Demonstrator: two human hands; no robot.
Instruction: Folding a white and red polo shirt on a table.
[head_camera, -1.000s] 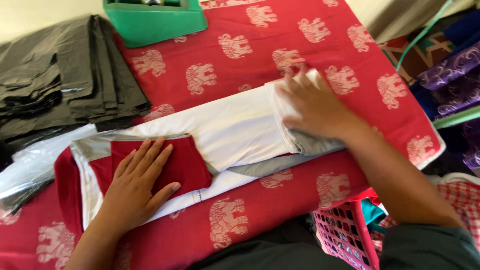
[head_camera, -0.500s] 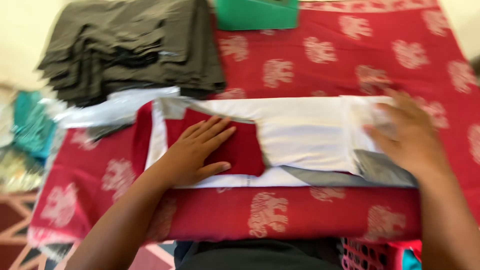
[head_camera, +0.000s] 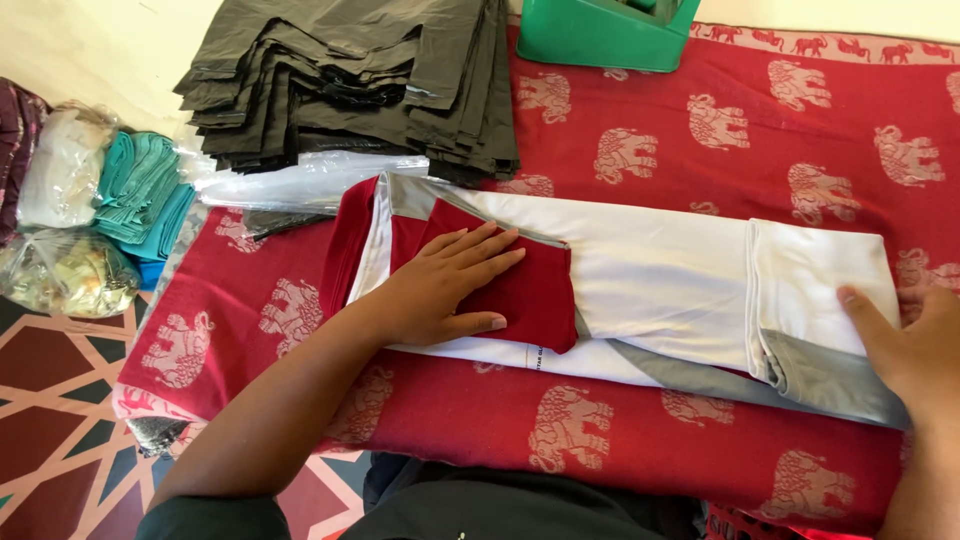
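Observation:
A white garment (head_camera: 650, 275) with dark red sleeves and grey trim lies folded lengthwise across the red cloth with pale elephant figures (head_camera: 760, 130). My left hand (head_camera: 440, 285) lies flat, fingers spread, on the red sleeve (head_camera: 535, 295) at the garment's left end. At the right end the hem is folded back over the garment into a white and grey flap (head_camera: 815, 300). My right hand (head_camera: 915, 345) rests on that flap's right edge, fingers flat, gripping nothing.
A stack of dark grey folded plastic bags (head_camera: 360, 75) lies at the back left with a clear plastic bag (head_camera: 300, 180) in front. A green plastic box (head_camera: 600, 30) stands at the back. Wrapped teal and other fabric bundles (head_camera: 130, 185) lie at the left on a patterned floor (head_camera: 50, 440).
The view has swung left and steadied. My right hand has slid from the middle of the folded hem to its right edge. My left hand has stayed pressed on the red sleeve.

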